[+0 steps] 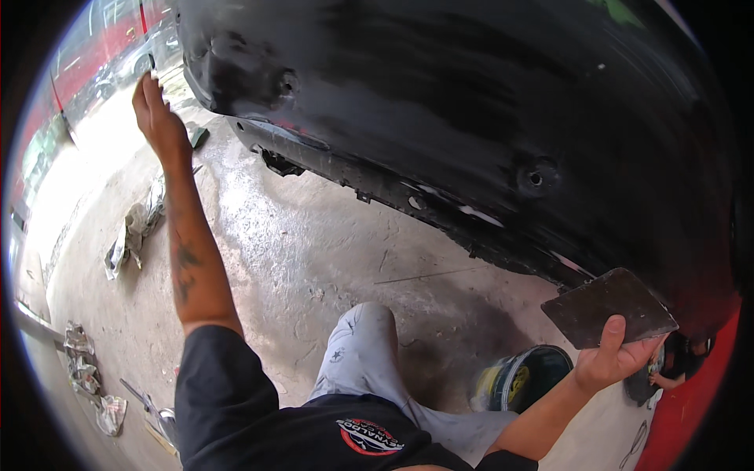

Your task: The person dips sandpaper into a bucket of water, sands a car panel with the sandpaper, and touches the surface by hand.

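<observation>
A large black bumper-like car panel (440, 94) with round holes stretches across the upper view, its surface smeared with dull patches. My left hand (163, 125) is raised beyond the panel's left end, apart from it. Its fingers are drawn together, and a thin dark piece shows at their tips, too small to name. Under the panel's right lower edge, my right hand (616, 357) holds a flat dark rectangular plate (609, 308), thumb over its near edge and the other fingers mostly hidden beneath.
A dark bucket (542, 377) with a yellow label stands beside my leg. Crumpled paper (135, 231) lies on the concrete floor (314, 259) at left, with more wrappings (82, 361) below. Another person (682, 365) is partly visible at far right, near a red surface (695, 416).
</observation>
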Demonstrator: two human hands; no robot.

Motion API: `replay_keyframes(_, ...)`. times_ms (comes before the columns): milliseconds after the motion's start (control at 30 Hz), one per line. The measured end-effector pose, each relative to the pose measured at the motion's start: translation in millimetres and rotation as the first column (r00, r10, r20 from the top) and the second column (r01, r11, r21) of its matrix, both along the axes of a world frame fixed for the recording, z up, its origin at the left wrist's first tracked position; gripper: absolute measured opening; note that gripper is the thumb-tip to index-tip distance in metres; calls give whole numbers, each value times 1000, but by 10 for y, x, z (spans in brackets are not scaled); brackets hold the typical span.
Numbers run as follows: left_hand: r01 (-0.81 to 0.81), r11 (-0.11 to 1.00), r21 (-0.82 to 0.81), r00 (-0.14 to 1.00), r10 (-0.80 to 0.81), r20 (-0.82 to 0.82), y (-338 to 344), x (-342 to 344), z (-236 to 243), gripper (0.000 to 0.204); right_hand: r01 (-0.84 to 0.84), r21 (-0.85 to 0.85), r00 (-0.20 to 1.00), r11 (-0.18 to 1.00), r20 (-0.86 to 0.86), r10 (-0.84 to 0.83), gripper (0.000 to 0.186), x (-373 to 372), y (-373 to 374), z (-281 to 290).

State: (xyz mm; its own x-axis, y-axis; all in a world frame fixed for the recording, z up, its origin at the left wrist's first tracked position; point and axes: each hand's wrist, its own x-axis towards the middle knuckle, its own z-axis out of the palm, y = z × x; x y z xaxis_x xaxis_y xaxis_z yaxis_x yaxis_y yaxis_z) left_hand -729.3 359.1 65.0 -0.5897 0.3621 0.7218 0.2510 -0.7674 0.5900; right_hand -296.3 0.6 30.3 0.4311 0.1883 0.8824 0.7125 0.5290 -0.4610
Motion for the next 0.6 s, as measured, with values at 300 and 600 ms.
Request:
replay_keyframes(300,428,892,-144,900,-406,162,486,-116,392,85,-6,-56,1000,998,31,8,47,47,-64,-4)
replay_keyframes(600,144,967,-208,990,-142,28,588,83,169,79,-37,-86,999,996,-18,36,53,-659,124,216)
